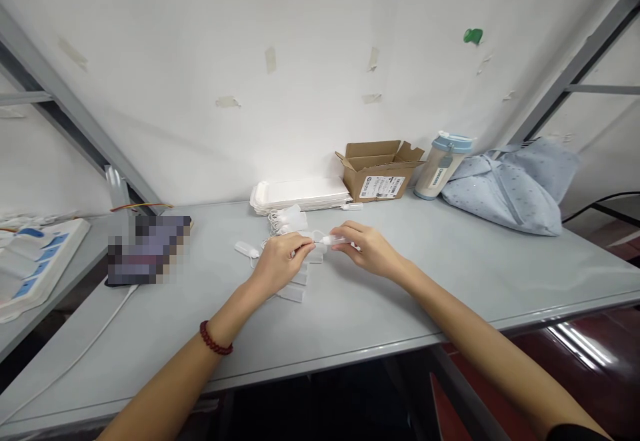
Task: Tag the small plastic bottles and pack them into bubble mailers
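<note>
My right hand (367, 248) grips a small translucent white plastic tube (330, 240) whose narrow end points left. The thumb and fingertips of my left hand (280, 261) are pinched together close to that narrow end. What they hold, if anything, is too small to make out. Beneath and behind both hands lies a loose pile of similar white tubes (291, 218) with thin loops, partly covered by my left hand. A single tube (247, 250) rests just left of that hand, and another tube (352, 207) lies behind my right hand.
At the wall, a stack of flat white pieces (300, 194) sits beside an open cardboard box (383, 178). Further right stand a tumbler (440, 168) and a light blue cloth bag (505, 191). On the left lies a blurred phone (150, 251) with a white cable (80, 354).
</note>
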Available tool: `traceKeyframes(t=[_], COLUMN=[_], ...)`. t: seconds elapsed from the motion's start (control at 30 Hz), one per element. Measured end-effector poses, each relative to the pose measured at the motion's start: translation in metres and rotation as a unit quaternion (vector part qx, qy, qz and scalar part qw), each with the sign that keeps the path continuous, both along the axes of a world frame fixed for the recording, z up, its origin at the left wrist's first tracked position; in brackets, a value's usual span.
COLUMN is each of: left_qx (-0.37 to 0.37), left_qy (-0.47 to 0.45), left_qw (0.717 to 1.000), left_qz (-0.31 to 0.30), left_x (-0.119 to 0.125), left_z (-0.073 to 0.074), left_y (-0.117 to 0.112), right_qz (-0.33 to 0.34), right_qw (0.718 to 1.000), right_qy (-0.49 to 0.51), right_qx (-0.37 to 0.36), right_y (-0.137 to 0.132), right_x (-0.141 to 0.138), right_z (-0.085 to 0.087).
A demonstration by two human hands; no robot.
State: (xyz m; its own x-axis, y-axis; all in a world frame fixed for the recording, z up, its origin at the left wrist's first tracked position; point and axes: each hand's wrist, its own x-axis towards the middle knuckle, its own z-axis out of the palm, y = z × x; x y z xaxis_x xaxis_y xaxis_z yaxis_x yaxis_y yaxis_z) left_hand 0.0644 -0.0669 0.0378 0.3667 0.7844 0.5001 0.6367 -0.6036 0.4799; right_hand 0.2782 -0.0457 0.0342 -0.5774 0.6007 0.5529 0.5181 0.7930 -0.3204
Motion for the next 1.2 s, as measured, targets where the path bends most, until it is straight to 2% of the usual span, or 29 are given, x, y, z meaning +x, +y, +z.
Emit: traceKeyframes(t=[0.57, 1.2], left_qx=[0.093, 0.093], left_qy=[0.137, 0.124], left_qw=[0.986, 0.988], left_qz=[-0.013, -0.011], left_x=[0.001, 0.005], left_z=[-0.011, -0.009], left_y=[-0.005, -0.009], right_qz=[0.026, 0.047], right_qw=[0.997, 0.995], right_qy=[-0.040, -0.012], right_qx=[0.060, 0.084], right_y=[-0.004, -0.003], right_x=[-0.006, -0.010], right_z=[-0.010, -0.014])
